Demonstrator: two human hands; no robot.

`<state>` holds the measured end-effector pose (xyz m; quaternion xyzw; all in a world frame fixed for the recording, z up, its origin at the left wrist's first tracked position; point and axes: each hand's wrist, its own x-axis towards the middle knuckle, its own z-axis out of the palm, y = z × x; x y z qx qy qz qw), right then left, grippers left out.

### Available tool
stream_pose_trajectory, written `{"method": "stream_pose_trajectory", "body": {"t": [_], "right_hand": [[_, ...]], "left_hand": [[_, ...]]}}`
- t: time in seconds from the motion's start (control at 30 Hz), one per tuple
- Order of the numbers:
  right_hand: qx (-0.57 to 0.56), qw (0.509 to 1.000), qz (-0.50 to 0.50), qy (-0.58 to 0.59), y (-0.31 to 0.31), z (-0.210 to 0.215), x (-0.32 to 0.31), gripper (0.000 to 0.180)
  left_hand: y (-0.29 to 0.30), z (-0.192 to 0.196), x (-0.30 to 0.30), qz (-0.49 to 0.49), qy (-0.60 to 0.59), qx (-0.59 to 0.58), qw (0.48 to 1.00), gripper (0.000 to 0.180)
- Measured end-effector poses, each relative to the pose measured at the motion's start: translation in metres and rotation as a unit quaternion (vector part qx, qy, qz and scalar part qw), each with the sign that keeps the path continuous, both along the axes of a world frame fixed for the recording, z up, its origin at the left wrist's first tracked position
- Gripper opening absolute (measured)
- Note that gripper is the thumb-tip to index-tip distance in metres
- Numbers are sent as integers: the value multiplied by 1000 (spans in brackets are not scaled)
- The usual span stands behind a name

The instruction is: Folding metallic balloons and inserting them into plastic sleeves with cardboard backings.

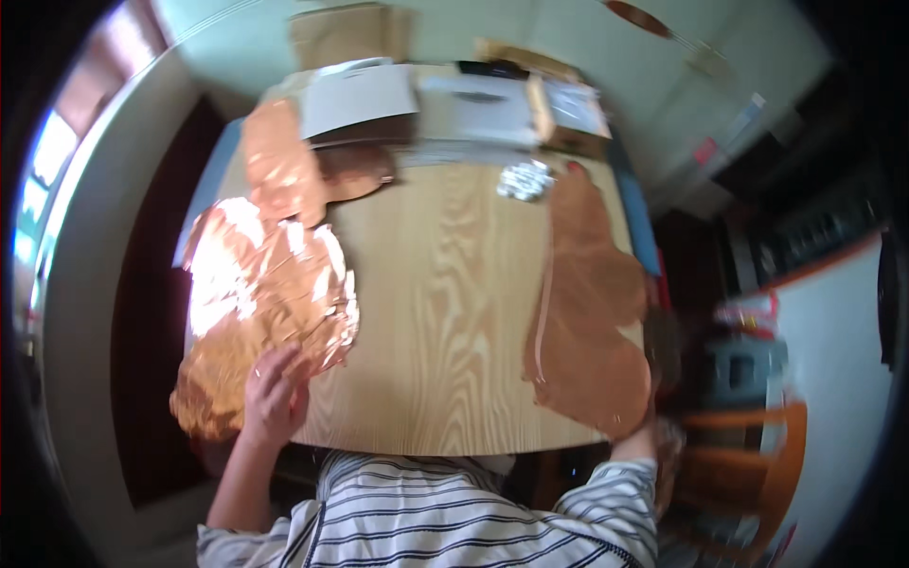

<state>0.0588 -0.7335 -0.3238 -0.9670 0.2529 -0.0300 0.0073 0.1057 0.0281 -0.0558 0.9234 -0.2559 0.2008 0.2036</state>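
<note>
On the left of the wooden table lies a shiny, crinkled copper-coloured foil sheet (275,284). My left hand (274,393) rests at its near edge, fingers a little bent over the foil and thumb apart. Along the right side stretches a flatter, matte copper-brown sheet (592,322) with a wavy outline. My right hand (642,441) is at this sheet's near right corner; the sheet hides its fingers, so its grip does not show. Farther left, another copper-coloured piece (284,166) lies beyond the shiny foil, partly beside a white box.
A crumpled silver foil lump (525,180) sits near the far right. At the table's (426,312) far end stand a white box (360,99), a pale box (492,109) and a brown carton (573,118). A wooden chair (739,464) is at the right.
</note>
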Motion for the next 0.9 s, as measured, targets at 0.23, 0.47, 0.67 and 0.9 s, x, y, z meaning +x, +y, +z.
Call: {"method": "stream_pose_trajectory", "body": {"t": [0.23, 0.47, 0.67, 0.9], "right_hand": [[87, 992, -36, 87, 33, -42, 32, 26], [257, 890, -116, -358, -32, 91, 2, 26], [406, 872, 92, -259, 232, 302, 36, 22], [804, 581, 97, 81, 425, 285, 110, 33]], "left_hand": [[77, -18, -2, 300, 152, -97, 937, 34], [89, -43, 22, 244, 87, -60, 964, 13], [20, 51, 12, 181, 312, -151, 920, 25], [-114, 42, 23, -26, 480, -170, 861, 34]]}}
